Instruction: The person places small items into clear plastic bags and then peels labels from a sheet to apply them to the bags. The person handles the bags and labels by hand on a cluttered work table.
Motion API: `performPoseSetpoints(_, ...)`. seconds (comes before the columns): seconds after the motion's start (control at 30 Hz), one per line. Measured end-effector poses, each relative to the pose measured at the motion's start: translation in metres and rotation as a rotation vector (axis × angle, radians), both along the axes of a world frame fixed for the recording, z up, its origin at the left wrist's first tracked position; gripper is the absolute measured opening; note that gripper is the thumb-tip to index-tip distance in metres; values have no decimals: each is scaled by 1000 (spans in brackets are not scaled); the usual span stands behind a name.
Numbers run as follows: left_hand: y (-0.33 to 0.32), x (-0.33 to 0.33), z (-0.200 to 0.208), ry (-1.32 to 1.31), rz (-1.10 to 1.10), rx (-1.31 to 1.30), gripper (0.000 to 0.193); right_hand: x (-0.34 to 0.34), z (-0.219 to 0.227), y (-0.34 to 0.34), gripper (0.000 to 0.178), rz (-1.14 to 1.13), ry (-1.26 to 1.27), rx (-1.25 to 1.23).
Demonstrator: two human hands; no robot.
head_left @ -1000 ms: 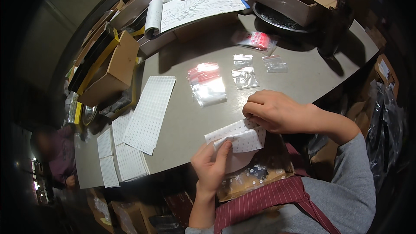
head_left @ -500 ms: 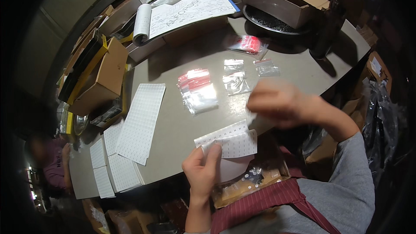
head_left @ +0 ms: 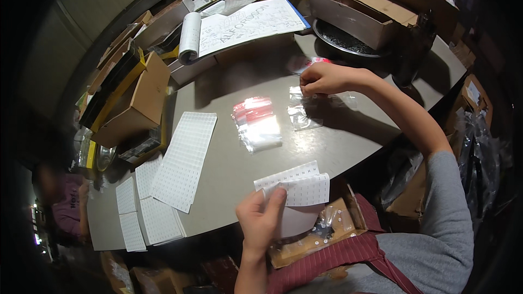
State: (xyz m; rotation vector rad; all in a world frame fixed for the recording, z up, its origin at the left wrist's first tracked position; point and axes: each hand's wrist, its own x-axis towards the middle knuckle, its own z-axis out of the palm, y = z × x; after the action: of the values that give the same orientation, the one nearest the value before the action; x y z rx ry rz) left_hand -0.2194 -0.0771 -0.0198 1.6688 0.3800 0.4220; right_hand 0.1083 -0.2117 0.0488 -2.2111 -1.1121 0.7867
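My left hand (head_left: 260,219) pinches a curled white sticker sheet (head_left: 305,190), printed with rows of small marks, above the table's front edge. At the far side, my right hand (head_left: 326,80) has its fingers pinched together over small clear zip bags (head_left: 304,118) laid flat on the table. Whatever its fingertips hold, if anything, is too small to make out. Left of those bags lies a fanned pile of clear zip bags with red tops (head_left: 257,122). Another red-marked packet of bags (head_left: 306,64) sits partly behind my right hand.
More printed sheets (head_left: 184,158) lie at the table's left. Cardboard boxes (head_left: 133,103) line the left and back, with a large pad of paper (head_left: 250,26) on top. A round tray of dark pieces (head_left: 348,38) stands back right. Below my left hand is an open carton (head_left: 343,223).
My right hand has moved away from beside the sticker sheet, up and left to the clear bags. My left hand still holds the sheet; the whole view has shifted slightly.
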Motion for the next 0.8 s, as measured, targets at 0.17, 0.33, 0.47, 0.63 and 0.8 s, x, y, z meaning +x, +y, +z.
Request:
performPoseSetpoints(0.17,1,-1,0,-18,-19,-22,19,22,-19,27,23,-19,-65,-31)
performPoseSetpoints(0.33,3,-1,-2,-7,-34,43,19,24,-18,34,29,-5,14,-60)
performPoseSetpoints(0.47,2,-1,1,1,-34,44,19,13,-15,33,27,29,29,-113)
performPoseSetpoints(0.63,3,-1,0,-19,-35,70,19,4,-22,33,29,65,-304,-93)
performPoseSetpoints(0.8,3,-2,1,-7,-34,53,19,-7,-3,32,30,-11,-610,-100)
